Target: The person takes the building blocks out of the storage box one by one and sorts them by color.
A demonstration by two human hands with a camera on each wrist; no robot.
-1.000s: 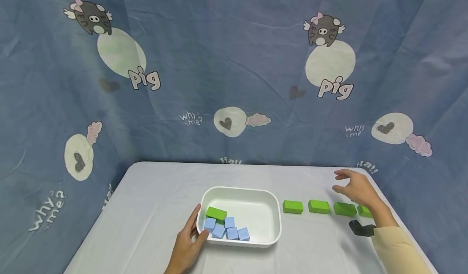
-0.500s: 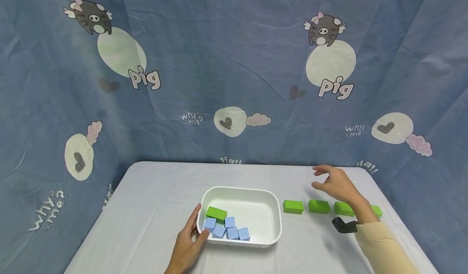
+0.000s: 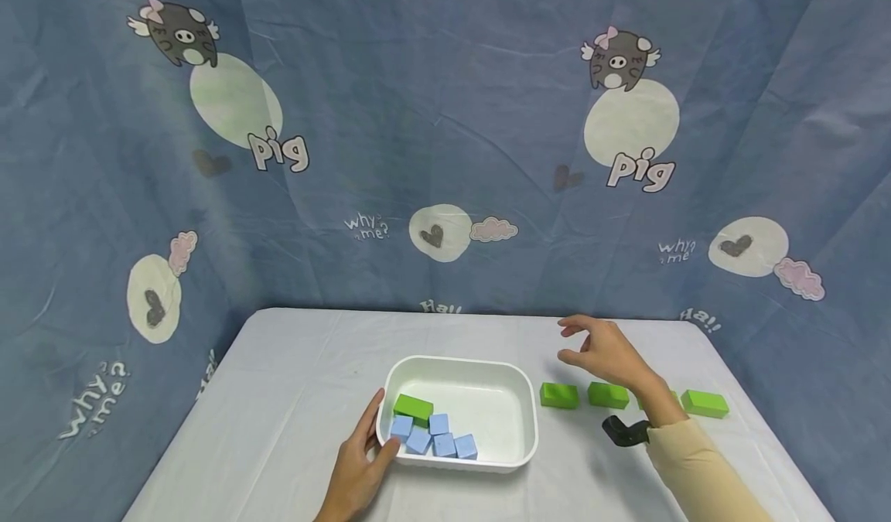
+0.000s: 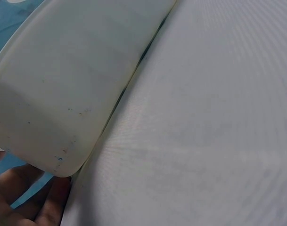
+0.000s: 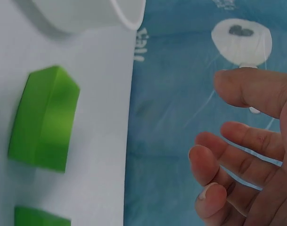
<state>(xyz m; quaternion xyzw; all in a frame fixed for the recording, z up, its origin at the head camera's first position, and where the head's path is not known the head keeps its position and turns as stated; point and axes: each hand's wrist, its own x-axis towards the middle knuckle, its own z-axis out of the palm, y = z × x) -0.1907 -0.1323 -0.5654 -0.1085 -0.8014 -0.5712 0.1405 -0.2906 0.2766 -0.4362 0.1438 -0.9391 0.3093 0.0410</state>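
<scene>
A white plastic tray (image 3: pixel 483 414) sits on the table, holding a green block (image 3: pixel 414 408) and several light blue cubes (image 3: pixel 444 445) at its left side. My left hand (image 3: pixel 353 472) grips the tray's front left corner, thumb at the rim and fingers along the outer wall. To the right of the tray, several green blocks (image 3: pixel 559 395) lie in a row; my right forearm partly covers one. My right hand (image 3: pixel 605 352) hovers behind the row, fingers bent and apart from the thumb, with nothing between them. The right wrist view shows a green block (image 5: pixel 44 117) apart from that hand.
A white cloth (image 3: pixel 299 390) covers the table. Behind the table's back edge hangs a blue curtain (image 3: pixel 334 120) with pig prints. A black wrist strap piece (image 3: pixel 624 432) sticks out from the right wrist.
My right hand has moved left above the table, from over the row's right end toward the tray, uncovering the rightmost green block. The left hand and the tray have stayed put.
</scene>
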